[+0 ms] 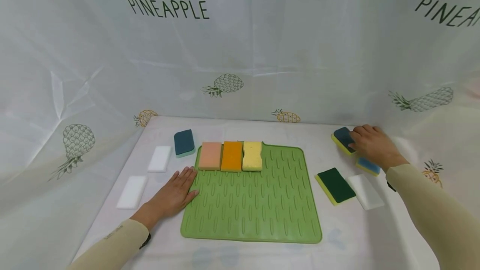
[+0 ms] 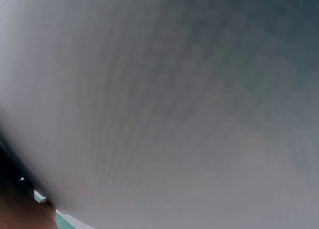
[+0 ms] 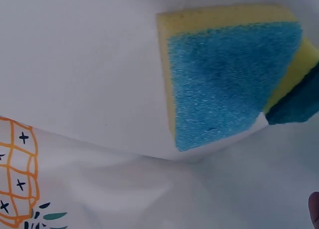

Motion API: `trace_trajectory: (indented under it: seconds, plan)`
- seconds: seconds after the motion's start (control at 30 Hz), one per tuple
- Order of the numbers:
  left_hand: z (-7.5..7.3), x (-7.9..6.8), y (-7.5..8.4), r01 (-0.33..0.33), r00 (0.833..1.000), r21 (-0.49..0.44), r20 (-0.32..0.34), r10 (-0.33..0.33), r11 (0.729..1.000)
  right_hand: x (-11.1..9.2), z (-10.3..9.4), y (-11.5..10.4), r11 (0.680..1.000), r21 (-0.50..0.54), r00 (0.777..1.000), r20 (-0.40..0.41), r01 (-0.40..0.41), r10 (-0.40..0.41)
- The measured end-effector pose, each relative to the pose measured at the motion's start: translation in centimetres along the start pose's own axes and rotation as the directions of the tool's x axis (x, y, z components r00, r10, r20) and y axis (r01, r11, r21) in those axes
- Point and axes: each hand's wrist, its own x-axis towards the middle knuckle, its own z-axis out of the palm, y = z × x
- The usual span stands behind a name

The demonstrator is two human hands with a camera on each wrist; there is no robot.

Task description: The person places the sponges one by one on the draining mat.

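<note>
Rests the left hand [image 1: 175, 192] spread at the left edge of the green mat [image 1: 255, 220], touches the dark-blue-and-yellow sponge [image 1: 341, 138] right of it with the right hand [image 1: 373, 147], cannot tell if pinching, and seemingly has three sponges [image 1: 231, 156] done atop it, this one and six others [image 1: 336, 185] left.

Head view: white sheet [image 1: 318, 53] hangs behind and both sides of table [image 1: 318, 147], creased at nine o'clock. Lettering [image 1: 167, 8], "PINEAPPLE", at eleven; cut-off repeat [image 1: 448, 11] at two. Outline pineapples [image 1: 78, 147] at nine and three. Table pale, faint bluish marks [image 1: 228, 256] at six. Light soft, dull sheen on folds.
</note>
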Motion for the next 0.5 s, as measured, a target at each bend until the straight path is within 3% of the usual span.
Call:
trace_trajectory:
  seconds: [0.2,0.5]
  plan:
    - [0.2,0.1,-0.2,-0.002,1.000,0.017,0.004,0.002,1.000,-0.7,0.7,0.4,1.000,-0.006,1.000,-0.013,0.001,-0.001]
    - [0.1,0.1,0.0,-0.002,1.000,0.016,-0.002,0.002,1.000,-0.7,1.7,0.8,0.996,0.035,0.996,0.028,-0.081,0.080]
